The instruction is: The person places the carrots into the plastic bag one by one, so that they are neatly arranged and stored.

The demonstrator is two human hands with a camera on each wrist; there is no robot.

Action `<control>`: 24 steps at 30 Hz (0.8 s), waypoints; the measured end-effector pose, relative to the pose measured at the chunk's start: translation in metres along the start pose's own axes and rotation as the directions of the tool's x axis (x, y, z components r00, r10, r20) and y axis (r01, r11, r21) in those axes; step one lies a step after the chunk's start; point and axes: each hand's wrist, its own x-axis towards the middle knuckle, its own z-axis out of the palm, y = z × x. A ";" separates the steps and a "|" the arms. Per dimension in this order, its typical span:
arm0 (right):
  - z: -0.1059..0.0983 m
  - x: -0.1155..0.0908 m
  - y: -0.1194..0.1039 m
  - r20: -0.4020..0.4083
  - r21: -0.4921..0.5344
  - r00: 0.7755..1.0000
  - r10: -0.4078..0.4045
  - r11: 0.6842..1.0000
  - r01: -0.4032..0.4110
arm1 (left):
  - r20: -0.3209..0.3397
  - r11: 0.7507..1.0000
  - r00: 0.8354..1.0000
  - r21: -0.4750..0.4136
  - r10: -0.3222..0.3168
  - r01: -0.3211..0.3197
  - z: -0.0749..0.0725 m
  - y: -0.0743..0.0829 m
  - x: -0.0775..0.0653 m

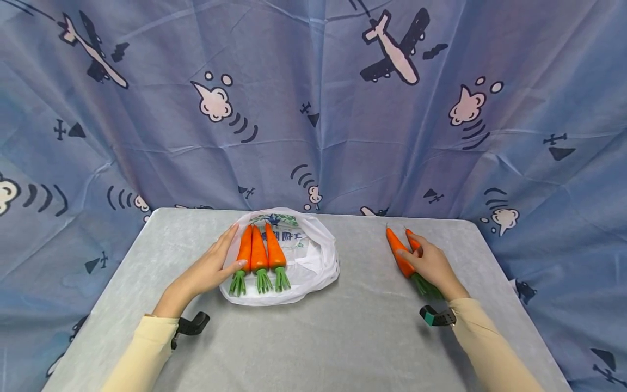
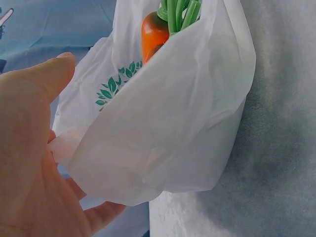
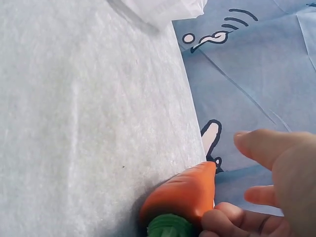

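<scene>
A white plastic bag (image 1: 324,258) with green leaf print lies spread on the table, its mouth wide. Three orange carrots with green stems, the middle carrot (image 1: 258,250) among them, lie side by side in it. My left hand (image 1: 208,268) rests along the bag's left side, fingers extended behind the plastic and thumb apart in the left wrist view. To the right, my right hand (image 1: 435,265) reaches over two more carrots, a nearer-left carrot (image 1: 398,253) and a partly covered carrot (image 1: 414,243). In the right wrist view its thumb stands off the carrot (image 3: 185,195), fingers right beside it.
A grey-white cloth covers the table (image 1: 313,348). Behind it hangs a blue curtain (image 1: 274,163) printed with planes and clouds, close to the table's back edge. Each wrist wears a dark camera strap, such as the left strap (image 1: 193,324).
</scene>
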 end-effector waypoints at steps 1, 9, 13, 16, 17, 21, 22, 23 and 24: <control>0.000 0.000 0.001 0.003 -0.003 1.000 0.001 1.000 -0.001 | 0.001 1.000 1.000 -0.002 0.001 -0.001 0.000 0.000 0.000; 0.001 0.004 0.003 0.001 -0.065 1.000 -0.031 0.997 0.031 | 0.003 1.000 1.000 -0.008 0.006 -0.006 0.000 0.000 0.000; 0.002 0.004 0.004 0.014 -0.103 0.999 -0.041 0.994 0.043 | 0.004 1.000 1.000 -0.009 0.010 -0.010 0.000 0.001 0.001; 0.003 0.004 0.004 0.024 -0.120 0.999 -0.047 0.991 0.050 | 0.003 1.000 1.000 -0.008 0.012 -0.012 0.000 0.001 0.001; 0.003 0.004 0.004 0.027 -0.124 0.998 -0.049 0.991 0.052 | 0.003 1.000 1.000 -0.008 0.014 -0.014 0.000 0.001 0.001; 0.005 0.004 0.004 0.037 -0.144 0.998 -0.057 0.988 0.062 | 0.006 1.000 1.000 -0.007 0.018 -0.018 0.001 0.001 0.002; 0.006 0.004 0.004 0.039 -0.149 0.997 -0.060 0.987 0.065 | 0.007 1.000 1.000 -0.006 0.019 -0.019 0.001 0.001 0.002; 0.007 0.004 0.004 0.043 -0.155 0.997 -0.062 0.986 0.068 | 0.004 1.000 1.000 -0.005 0.021 -0.021 0.001 0.001 0.002; 0.007 0.004 0.005 0.047 -0.161 0.997 -0.064 0.984 0.071 | 0.002 1.000 1.000 -0.006 0.023 -0.023 0.002 0.000 0.001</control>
